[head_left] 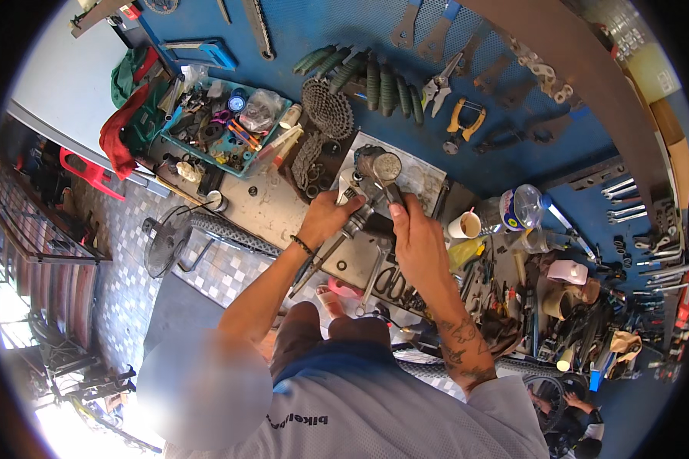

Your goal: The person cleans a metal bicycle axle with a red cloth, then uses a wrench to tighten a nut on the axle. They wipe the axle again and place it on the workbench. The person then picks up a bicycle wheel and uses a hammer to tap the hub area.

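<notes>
Over the workbench [272, 206], my left hand [329, 219] is closed around a silver metal part [351, 191], whose exact kind I cannot make out. My right hand [418, 239] grips the handle of a hammer-like tool. Its thick cylindrical head [386, 166], with a pale round face, lies just beyond the silver part; whether they touch is unclear. Under both is a light flat board [425, 177]. A bicycle cassette [327, 109] and a bundled chain [307, 159] lie beyond my left hand. Black-handled scissors [390, 283] rest below my right wrist.
At far left stands a teal tray [243, 170] of small parts. Right of my hand are a paper cup [465, 225], a plastic bottle [522, 206] and crowded tools. Pliers [439, 88] and spanners hang on the blue wall. Another person's hands [578, 402] show at lower right.
</notes>
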### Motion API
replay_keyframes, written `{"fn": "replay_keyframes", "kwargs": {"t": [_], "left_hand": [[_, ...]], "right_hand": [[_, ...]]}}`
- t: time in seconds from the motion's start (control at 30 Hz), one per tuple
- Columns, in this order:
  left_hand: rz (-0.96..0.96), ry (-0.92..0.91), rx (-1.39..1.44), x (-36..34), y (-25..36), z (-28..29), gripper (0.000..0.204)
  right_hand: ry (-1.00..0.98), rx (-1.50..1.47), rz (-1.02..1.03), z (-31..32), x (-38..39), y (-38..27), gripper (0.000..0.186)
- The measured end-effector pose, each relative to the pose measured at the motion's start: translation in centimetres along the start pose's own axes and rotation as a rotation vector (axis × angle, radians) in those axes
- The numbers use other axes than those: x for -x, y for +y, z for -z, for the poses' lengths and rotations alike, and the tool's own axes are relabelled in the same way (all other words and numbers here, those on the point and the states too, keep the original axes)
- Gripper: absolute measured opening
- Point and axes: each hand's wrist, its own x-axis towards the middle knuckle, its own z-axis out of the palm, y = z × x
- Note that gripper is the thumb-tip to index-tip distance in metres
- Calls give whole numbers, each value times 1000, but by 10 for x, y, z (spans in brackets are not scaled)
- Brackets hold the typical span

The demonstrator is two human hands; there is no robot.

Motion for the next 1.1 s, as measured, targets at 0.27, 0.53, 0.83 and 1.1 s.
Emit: {"fn": "replay_keyframes", "kwargs": {"t": [0.27, 0.53, 0.83, 1.1], "left_hand": [[-130, -33, -180, 8, -5, 1, 63], [-82, -56, -122, -4, -9, 10, 50], [-68, -51, -47, 4, -3, 36, 62], [72, -100, 255, 80, -7, 96, 65]], "right_hand": [[-89, 108, -70, -34, -25, 9, 50], [-40, -186, -145, -4, -26, 14, 49], [47, -67, -304, -39, -16, 70, 50], [223, -72, -375, -52, 43, 115, 51]]}}
